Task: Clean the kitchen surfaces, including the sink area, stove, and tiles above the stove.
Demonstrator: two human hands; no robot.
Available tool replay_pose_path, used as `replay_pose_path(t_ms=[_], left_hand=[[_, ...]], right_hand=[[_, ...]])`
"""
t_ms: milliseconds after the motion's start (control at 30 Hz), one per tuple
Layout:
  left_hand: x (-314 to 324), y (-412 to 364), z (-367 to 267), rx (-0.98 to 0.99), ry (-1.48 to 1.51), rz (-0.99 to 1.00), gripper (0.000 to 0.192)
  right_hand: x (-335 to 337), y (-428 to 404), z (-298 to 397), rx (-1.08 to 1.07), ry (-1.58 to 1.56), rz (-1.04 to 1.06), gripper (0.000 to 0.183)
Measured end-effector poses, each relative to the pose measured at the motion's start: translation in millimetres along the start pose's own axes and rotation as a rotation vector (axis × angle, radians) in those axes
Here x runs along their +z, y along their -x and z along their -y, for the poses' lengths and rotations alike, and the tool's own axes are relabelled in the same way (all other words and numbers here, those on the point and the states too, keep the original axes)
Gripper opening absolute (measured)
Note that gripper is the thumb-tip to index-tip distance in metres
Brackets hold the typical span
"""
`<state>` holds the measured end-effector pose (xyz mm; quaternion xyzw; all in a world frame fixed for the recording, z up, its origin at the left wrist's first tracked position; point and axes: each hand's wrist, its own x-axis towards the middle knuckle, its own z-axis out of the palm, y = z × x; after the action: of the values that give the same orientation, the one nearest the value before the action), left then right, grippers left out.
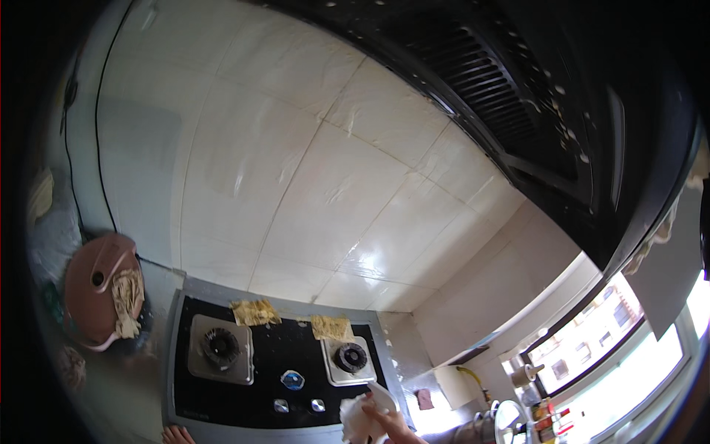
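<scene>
At the bottom, my right hand (383, 419) holds crumpled white tissue (355, 416) and a pale, flat-edged thing (384, 395) that I cannot identify, just in front of the right burner (350, 358). Only the fingers of my left hand (177, 435) show, resting near the front left corner of the black gas hob (266, 363); nothing is seen in them. Two yellowed, soaked-looking paper pieces (255, 312) (331, 328) lie along the hob's back edge, behind the burners. The left burner (221, 348) sits on a square metal tray.
A black range hood (488, 83) spotted with drops hangs above. Wet-looking wall tiles (333, 200) rise behind the hob. A pink-brown lidded appliance (100, 283) with a crumpled beige cloth (128, 302) stands left. Bottles (549, 422) and a plate (510, 423) are near the window at right.
</scene>
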<state>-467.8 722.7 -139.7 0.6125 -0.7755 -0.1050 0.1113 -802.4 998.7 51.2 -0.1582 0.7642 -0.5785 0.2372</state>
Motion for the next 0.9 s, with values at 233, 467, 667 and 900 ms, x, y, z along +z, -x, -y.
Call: replay_pose_path(t_ms=[233, 467, 667, 900], left_hand=[[-8.6, 7.3, -13.5, 0.044, 0.028, -0.077, 0.038], [-4.6, 11.8, -25.9, 0.026, -0.080, -0.007, 0.040], [1.2, 12.9, -32.8, 0.073, -0.114, -0.054, 0.041], [10.9, 13.5, -26.3, 0.037, -0.142, 0.021, 0.040]], right_hand=[[-0.8, 14.8, -47.4, -0.251, 0.027, 0.103, 0.065], [-10.0, 19.6, -48.8, -0.358, 0.146, 0.132, 0.058], [-28.9, 19.7, -45.6, -0.356, 0.169, 0.041, 0.056], [-33.1, 31.2, -57.7, -0.145, -0.354, 0.065, 0.056]])
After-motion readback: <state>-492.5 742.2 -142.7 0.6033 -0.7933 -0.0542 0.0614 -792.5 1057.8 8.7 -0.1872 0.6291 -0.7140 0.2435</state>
